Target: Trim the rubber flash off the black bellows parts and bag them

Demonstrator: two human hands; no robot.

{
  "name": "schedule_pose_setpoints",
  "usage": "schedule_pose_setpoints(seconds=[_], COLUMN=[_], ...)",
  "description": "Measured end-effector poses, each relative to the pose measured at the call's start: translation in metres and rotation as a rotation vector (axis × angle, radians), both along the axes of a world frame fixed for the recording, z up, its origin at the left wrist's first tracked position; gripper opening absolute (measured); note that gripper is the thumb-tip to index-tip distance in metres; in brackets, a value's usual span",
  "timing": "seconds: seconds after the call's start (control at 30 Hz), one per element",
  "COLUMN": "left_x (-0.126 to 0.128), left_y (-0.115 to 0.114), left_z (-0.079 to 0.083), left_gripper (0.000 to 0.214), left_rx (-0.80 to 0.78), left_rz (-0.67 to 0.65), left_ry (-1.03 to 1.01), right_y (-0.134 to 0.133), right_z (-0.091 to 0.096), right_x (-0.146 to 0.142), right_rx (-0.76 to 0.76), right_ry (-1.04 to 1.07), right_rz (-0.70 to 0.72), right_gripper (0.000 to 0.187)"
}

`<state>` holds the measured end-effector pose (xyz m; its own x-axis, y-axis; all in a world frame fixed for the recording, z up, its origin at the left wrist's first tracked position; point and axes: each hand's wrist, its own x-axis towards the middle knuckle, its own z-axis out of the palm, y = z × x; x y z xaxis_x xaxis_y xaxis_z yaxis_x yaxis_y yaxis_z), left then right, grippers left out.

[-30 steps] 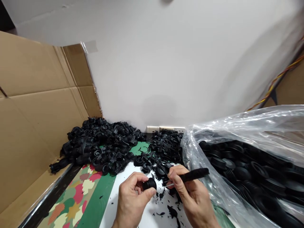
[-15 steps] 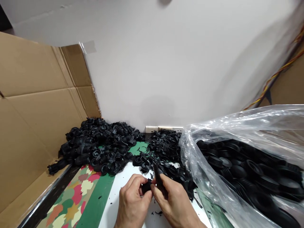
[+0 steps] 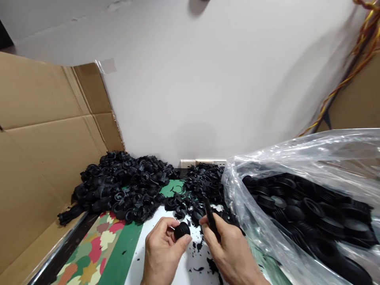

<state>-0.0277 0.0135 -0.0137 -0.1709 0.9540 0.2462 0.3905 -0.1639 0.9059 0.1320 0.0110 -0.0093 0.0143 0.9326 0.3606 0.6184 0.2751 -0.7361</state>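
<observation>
My left hand (image 3: 166, 247) pinches a small black ribbed rubber part (image 3: 181, 230) between thumb and fingers, above the white work surface (image 3: 135, 259). To its right, and apart from the part, my right hand (image 3: 227, 247) is wrapped around a slim dark tool (image 3: 209, 215) that points up and away; its exact kind and tip cannot be made out. Black scraps (image 3: 198, 246) lie scattered on the white surface between and below both hands.
Behind my left hand rises a heap of black ribbed parts (image 3: 124, 182), against a cardboard panel (image 3: 50, 150). A pile of black scraps (image 3: 204, 178) lies near the wall sockets (image 3: 202, 162). At right, a clear plastic bag (image 3: 237, 190) holds many black rubber parts (image 3: 297, 211).
My right hand has moved right with the tool, away from the rubber part. My left hand still holds the part, now more exposed and turned. The view has shifted slightly.
</observation>
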Motion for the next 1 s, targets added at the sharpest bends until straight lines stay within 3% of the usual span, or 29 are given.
schedule_pose_setpoints(seconds=[0.37,0.43,0.6,0.7,0.83,1.0], left_x=[-0.004,-0.004,-0.003,-0.001,0.002,-0.001], left_y=[-0.001,0.0,0.004,0.004,0.003,0.005], left_z=[0.008,0.009,0.014,0.015,0.012,0.009], left_gripper=[0.011,0.013,0.027,0.035,0.043,0.05], left_rx=[0.19,0.125,-0.287,-0.368,-0.366,-0.349], left_rz=[-0.025,-0.019,-0.089,-0.115,-0.147,-0.177], left_ry=[0.038,-0.044,-0.533,-0.688,-0.604,-0.416], right_y=[-0.001,-0.001,0.0,-0.001,-0.005,-0.007], right_z=[0.002,0.003,0.002,-0.003,-0.008,-0.008], right_x=[-0.012,-0.013,-0.011,-0.016,-0.028,-0.032], right_rx=[-0.191,-0.191,-0.242,-0.285,-0.262,-0.203], right_ry=[0.238,0.299,0.463,0.546,0.64,0.649], right_rz=[0.087,0.09,0.144,0.182,0.216,0.12], right_gripper=[0.037,0.038,0.029,0.024,0.018,0.018])
